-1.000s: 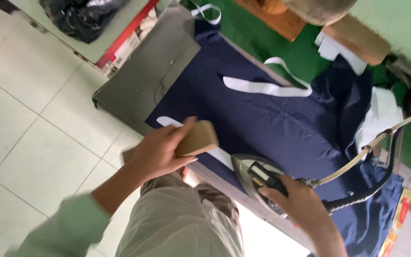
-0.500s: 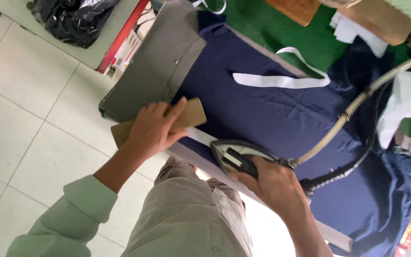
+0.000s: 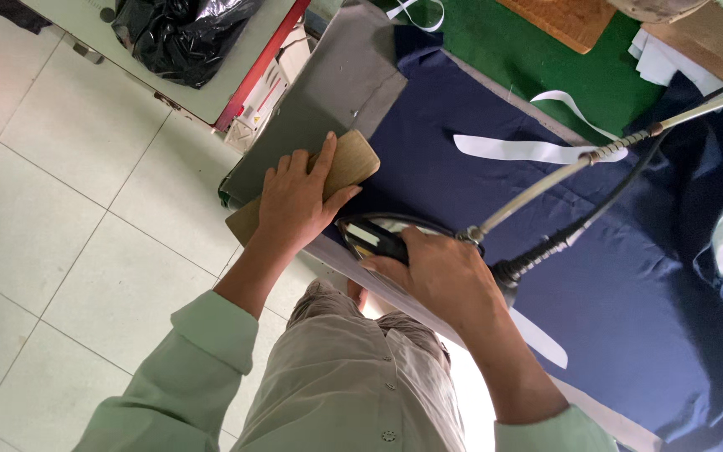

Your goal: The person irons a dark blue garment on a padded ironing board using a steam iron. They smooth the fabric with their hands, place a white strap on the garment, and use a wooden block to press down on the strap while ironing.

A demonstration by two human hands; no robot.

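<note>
Iron point(image 3: 378, 238): gripped by right hand point(image 3: 437, 272) on navy fabric point(image 3: 462, 192); left hand point(image 3: 294, 201) beside it, flat on cardboard template point(image 3: 345, 163). Pressing step; next calls for steady template.

Iron point(image 3: 382, 237) nearer the cardboard piece point(image 3: 340, 167) under left hand point(image 3: 294, 201).

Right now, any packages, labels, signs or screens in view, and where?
Black plastic bag: top left, on a pale table, crumpled and glossy.
White label strip: on the navy cloth, long and flat.
White box: under that table's red edge, print too small to tell.
No signs or screens.
</note>
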